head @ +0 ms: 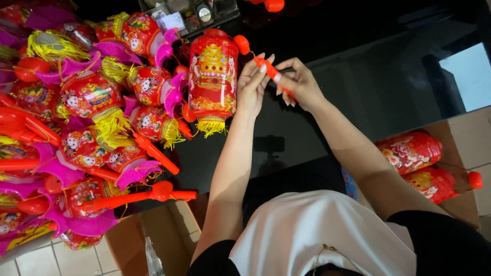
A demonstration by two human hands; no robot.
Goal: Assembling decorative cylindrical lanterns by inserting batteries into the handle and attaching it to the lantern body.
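Grips (251,84) (299,82) closed around orange lantern stick (272,73)

Right of the fingers (286,76), the dark tabletop (388,87) lay open. Left of them, a hanging red lantern (213,76) and the heaped lanterns (92,122) blocked passage.
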